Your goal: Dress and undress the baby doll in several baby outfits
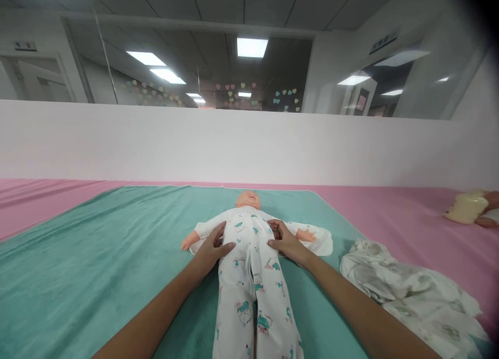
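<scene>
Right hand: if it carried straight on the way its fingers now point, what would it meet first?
The side of the printed white trousers on the doll. The right hand seems to be right at that side, with little or no gap, though exact contact is hard to judge.

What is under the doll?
A teal blanket spreads under the doll; white cloth shows beneath one plastic hand. Whatever lies directly beneath its body is covered.

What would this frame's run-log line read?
left hand: on printed outfit, left side; right hand: on printed outfit, right side; doll: on back, arms spread; teal sheet: beneath; crumpled cloth: at right
</scene>
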A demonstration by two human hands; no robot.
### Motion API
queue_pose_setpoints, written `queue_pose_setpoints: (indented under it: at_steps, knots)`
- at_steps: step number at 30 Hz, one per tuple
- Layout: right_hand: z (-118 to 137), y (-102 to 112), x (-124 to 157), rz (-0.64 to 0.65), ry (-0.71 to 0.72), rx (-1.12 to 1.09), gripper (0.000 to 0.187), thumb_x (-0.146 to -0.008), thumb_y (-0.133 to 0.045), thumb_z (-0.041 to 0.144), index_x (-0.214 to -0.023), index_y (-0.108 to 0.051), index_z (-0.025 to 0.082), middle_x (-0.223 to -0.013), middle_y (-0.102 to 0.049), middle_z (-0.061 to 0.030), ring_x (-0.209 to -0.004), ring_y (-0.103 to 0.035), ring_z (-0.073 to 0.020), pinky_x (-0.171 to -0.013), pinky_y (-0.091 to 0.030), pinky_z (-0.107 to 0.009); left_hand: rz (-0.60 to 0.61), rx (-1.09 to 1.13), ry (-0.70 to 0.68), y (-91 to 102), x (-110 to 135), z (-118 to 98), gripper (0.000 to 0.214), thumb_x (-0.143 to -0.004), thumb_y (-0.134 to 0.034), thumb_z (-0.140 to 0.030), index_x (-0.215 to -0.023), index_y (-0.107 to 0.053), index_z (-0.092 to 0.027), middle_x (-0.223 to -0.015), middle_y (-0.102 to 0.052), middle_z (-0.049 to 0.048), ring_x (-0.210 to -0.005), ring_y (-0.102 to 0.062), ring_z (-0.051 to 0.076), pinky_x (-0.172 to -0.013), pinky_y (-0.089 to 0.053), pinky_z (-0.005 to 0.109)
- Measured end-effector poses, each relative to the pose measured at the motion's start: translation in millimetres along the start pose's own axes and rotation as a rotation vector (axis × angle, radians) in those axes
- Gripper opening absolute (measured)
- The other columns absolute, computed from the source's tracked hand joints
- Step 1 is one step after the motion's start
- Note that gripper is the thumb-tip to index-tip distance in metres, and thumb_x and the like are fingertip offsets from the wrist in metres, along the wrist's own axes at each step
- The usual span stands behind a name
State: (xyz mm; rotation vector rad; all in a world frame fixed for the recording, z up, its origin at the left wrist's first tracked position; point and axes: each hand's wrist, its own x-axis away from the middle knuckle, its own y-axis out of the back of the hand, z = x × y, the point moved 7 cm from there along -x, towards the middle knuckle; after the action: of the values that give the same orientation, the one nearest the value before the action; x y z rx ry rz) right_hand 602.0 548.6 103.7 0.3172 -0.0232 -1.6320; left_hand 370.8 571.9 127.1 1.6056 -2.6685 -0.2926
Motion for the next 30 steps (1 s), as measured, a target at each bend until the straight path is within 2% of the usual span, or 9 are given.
queue_pose_setpoints:
  at_steps: [4, 10, 13, 17, 20, 22, 25, 27, 30]
  knots:
    - [0, -2, 3, 0.017, -0.027, -0.004, 0.056, -0.061, -0.07, 0.044, -0.107, -0.046, 0.023, -0.092, -0.05, -0.001, -0.079, -0.047, -0.0145, -0.065, -0.039, -0.025, -0.014, 0.044, 0.022, -1.6, -2, 3, 0.074, -0.075, -0.061, -0.037, -0.138, -0.023, -0.022, -0.144, -0.03, 0.0068, -0.128, -0.036, 0.023, -0.1, -0.04, 0.032]
    - [9, -5, 11, 0.022, -0.044, 0.002, 0.04, -0.061, -0.069, 0.043, -0.088, -0.047, 0.022, -0.072, -0.041, 0.0039, -0.066, -0.039, -0.0115, -0.054, -0.032, -0.022, -0.043, 0.056, 0.031, 0.7, -6, 6, 0.074, -0.073, -0.064, -0.036, -0.135, -0.028, -0.021, -0.146, -0.025, 0.0079, -0.132, -0.027, 0.023, -0.104, -0.035, 0.031]
    - [13, -5, 12, -0.008, -0.009, 0.035, 0.039, -0.059, -0.069, 0.045, -0.079, -0.045, 0.021, -0.069, -0.039, 0.0042, -0.063, -0.036, -0.0109, -0.054, -0.03, -0.022, -0.05, 0.081, 0.047, 1.0, -7, 6, 0.073, -0.07, -0.068, -0.034, -0.132, -0.032, -0.02, -0.143, -0.031, 0.0093, -0.13, -0.031, 0.023, -0.103, -0.036, 0.031]
    - [13, -7, 13, 0.015, -0.001, 0.063, 0.042, -0.06, -0.068, 0.048, -0.073, -0.039, 0.02, -0.065, -0.033, 0.0055, -0.059, -0.03, -0.0093, -0.053, -0.026, -0.022, -0.065, 0.124, 0.087, -0.3, -6, 5, 0.068, -0.066, -0.071, -0.035, -0.123, -0.039, -0.02, -0.133, -0.043, 0.0116, -0.12, -0.043, 0.024, -0.096, -0.04, 0.033]
    - [19, -6, 13, -0.02, 0.091, 0.111, 0.044, -0.062, -0.067, 0.048, -0.066, -0.033, 0.019, -0.068, -0.033, 0.0044, -0.062, -0.031, -0.0095, -0.056, -0.027, -0.022, -0.072, 0.11, 0.104, -0.7, -6, 7, 0.065, -0.064, -0.072, -0.039, -0.118, -0.042, -0.02, -0.126, -0.047, 0.0117, -0.112, -0.048, 0.024, -0.09, -0.043, 0.032]
    - [21, -6, 14, -0.046, 0.129, 0.155, 0.046, -0.063, -0.065, 0.049, -0.061, -0.03, 0.019, -0.068, -0.033, 0.0039, -0.064, -0.032, -0.0101, -0.058, -0.027, -0.022, -0.088, 0.057, 0.084, 0.8, -5, 6, 0.061, -0.063, -0.071, -0.042, -0.112, -0.044, -0.018, -0.118, -0.05, 0.0107, -0.106, -0.05, 0.023, -0.085, -0.043, 0.03]
    - [19, -6, 16, -0.043, 0.091, 0.225, 0.047, -0.068, -0.06, 0.051, -0.058, -0.028, 0.019, -0.062, -0.028, 0.0044, -0.061, -0.03, -0.0097, -0.055, -0.025, -0.022, -0.098, -0.093, 0.011, 3.3, -3, 0, 0.044, -0.066, -0.066, -0.048, -0.093, -0.047, -0.018, -0.093, -0.053, 0.0032, -0.086, -0.051, 0.017, -0.072, -0.041, 0.026]
    - [17, -9, 18, -0.008, 0.053, 0.266, 0.045, -0.072, -0.055, 0.052, -0.056, -0.03, 0.019, -0.059, -0.027, 0.0045, -0.058, -0.028, -0.0094, -0.053, -0.022, -0.023, -0.078, -0.198, -0.026, 3.6, -2, -5, 0.038, -0.068, -0.061, -0.051, -0.08, -0.045, -0.019, -0.078, -0.046, -0.002, -0.072, -0.045, 0.013, -0.063, -0.036, 0.023]
    - [15, -14, 20, 0.082, 0.025, 0.284, 0.044, -0.078, -0.045, 0.054, -0.055, -0.036, 0.018, -0.057, -0.031, 0.0036, -0.056, -0.029, -0.01, -0.053, -0.023, -0.023, -0.019, -0.309, -0.017, 5.0, 0, -9, 0.038, -0.069, -0.058, -0.054, -0.071, -0.043, -0.019, -0.068, -0.039, -0.0042, -0.063, -0.037, 0.011, -0.057, -0.029, 0.021]
